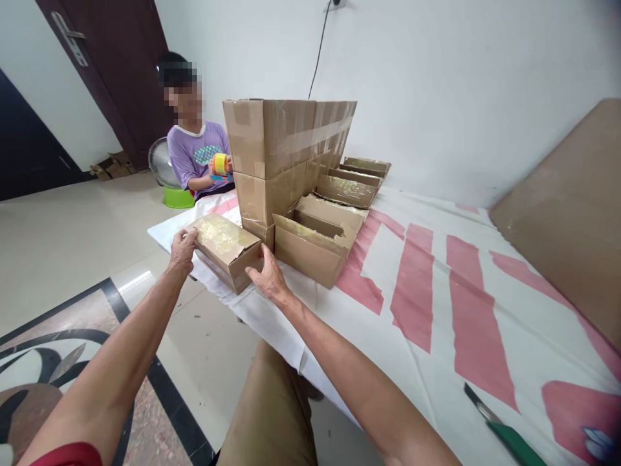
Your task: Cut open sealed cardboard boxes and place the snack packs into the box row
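A small closed cardboard box [224, 241], with shiny yellowish tape across its top, is at the edge of the cloth-covered table. My left hand [182, 251] grips its left end, thumb near the top edge. On the right end, the fingers and thumb of my right hand [268, 274] press against the corner and side. Just right of it stands an open cardboard box [310, 254] with a torn flap. Behind both rises a stack of taped cardboard boxes [286, 139].
More open boxes [352, 188] line the stack's right side. A green-handled utility knife [514, 441] lies at the table's near right. A large cardboard sheet or box [567, 220] stands at right. Across the table, a person in a purple shirt [201, 152] holds a tape dispenser [220, 166].
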The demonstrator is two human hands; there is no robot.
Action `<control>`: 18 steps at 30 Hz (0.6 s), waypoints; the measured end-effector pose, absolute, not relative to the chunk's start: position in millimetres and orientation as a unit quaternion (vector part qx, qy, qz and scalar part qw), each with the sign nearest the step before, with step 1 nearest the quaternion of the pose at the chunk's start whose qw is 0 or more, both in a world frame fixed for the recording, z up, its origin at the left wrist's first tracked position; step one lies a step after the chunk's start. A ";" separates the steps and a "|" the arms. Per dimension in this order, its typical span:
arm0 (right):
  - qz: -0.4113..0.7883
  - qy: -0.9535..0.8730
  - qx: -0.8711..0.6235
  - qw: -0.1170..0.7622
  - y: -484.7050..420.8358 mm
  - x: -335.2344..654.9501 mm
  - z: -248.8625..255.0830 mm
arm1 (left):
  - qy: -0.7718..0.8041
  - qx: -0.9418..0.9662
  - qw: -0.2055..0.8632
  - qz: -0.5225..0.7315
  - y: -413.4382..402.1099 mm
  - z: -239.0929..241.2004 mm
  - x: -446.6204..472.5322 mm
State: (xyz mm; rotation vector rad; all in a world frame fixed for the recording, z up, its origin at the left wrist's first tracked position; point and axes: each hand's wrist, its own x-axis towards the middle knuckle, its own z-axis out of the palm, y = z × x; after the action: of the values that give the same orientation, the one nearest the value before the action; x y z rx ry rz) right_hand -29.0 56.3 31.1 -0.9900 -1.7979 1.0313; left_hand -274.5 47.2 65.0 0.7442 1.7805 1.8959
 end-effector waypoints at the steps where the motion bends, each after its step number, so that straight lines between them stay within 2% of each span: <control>1: 0.410 -0.711 -0.394 0.414 54.5 -30.0 28.9 | 0.642 0.268 0.219 0.684 44.8 64.3 -272.8; 8: 0.398 -0.690 -0.406 0.447 35.1 -0.4 25.7 | 0.639 0.293 0.229 0.673 16.4 67.7 -238.7; 18: 0.377 -0.656 -0.436 0.488 -21.3 99.9 31.7 | 0.607 0.334 0.264 0.671 -30.4 56.3 -151.9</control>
State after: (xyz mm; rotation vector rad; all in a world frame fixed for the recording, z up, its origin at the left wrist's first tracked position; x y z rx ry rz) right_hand 99.9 -21.3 31.7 -1.0595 -1.5943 0.9175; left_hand -151.9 -30.4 56.3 0.9019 1.6417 1.8148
